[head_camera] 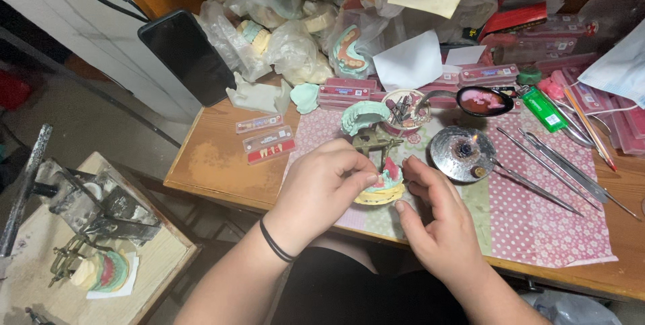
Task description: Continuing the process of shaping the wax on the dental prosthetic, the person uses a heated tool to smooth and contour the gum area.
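Note:
My left hand [321,187] curls over a dental cast [383,187] with pink wax and a yellow base, mounted on a brass articulator [371,141] whose upper arm carries a pale green cast [359,115]. Its thumb and forefinger pinch at the wax rim of the cast. My right hand [437,221] rests just right of the cast, fingers spread, fingertips touching its base and side. Both hands sit at the front of the wooden table [215,164], on a pink dotted cloth [537,224].
A small burner dish with a flame [462,152] stands right of the cast, several metal hand tools [557,164] beyond it. A cup of burs [405,108], tooth strips [267,142], bagged casts [295,50], a phone [188,53]. Left, a stand with another articulator [101,268].

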